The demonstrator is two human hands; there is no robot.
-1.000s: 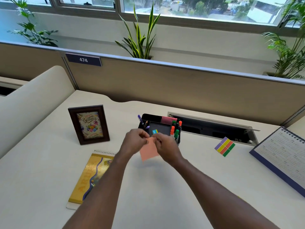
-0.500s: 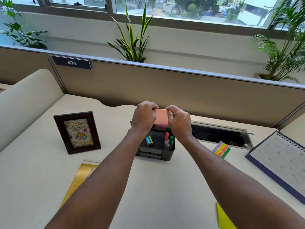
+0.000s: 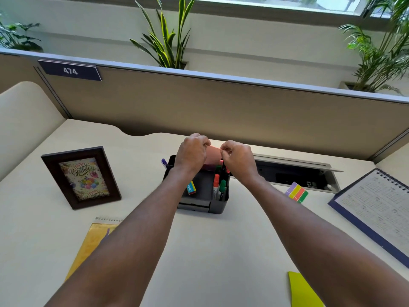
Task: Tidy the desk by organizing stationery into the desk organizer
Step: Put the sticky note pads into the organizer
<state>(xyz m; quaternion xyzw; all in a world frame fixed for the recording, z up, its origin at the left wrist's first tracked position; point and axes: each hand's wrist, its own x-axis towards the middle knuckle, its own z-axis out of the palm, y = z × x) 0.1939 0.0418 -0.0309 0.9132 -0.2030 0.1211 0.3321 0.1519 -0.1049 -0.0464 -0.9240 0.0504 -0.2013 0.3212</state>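
Both hands — left hand [image 3: 193, 152], right hand [image 3: 239, 159] — pinch a pink paper sticky note [image 3: 213, 155] between them, right over the dark grey plastic desk organizer [image 3: 204, 197].

Light: bright daylight from the window [image 3: 276, 3] at 12 o'clock.
Shadows: soft, faint on the tabletop [image 3: 210, 251].
Distortion: wide-angle bending toward the edges.
Blur: slight softness overall.

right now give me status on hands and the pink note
Left hand and right hand both pinch the pink sticky note. Note held over the back of the desk organizer, not yet in. Markers stand close beside the slot.
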